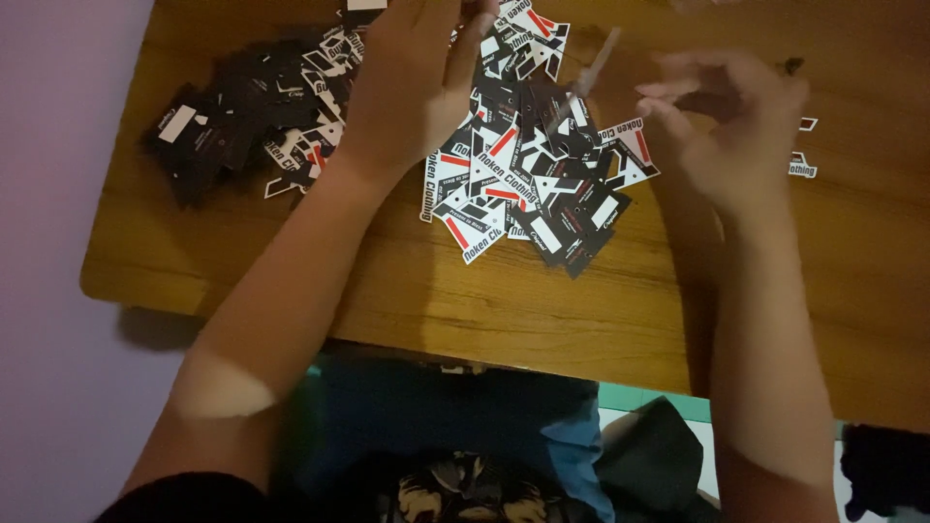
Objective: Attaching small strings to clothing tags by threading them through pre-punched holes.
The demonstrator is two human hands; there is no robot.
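The paper tags (pixel 528 174) are small cards in black, white and red, heaped at the upper middle of the frame on my wooden counter (pixel 581 310). A darker pile of tags (pixel 242 121) lies at upper left. My left hand (pixel 417 82) rests over the heap, its fingertips cut off by the top edge, so I cannot tell their state. My right hand (pixel 731 126) is blurred at upper right, fingers pinched together near a thin, smeared strip (pixel 593 66); whether they grip it I cannot tell.

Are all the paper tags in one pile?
No, the black, white and red tags form a middle pile, with a darker pile apart on the left.
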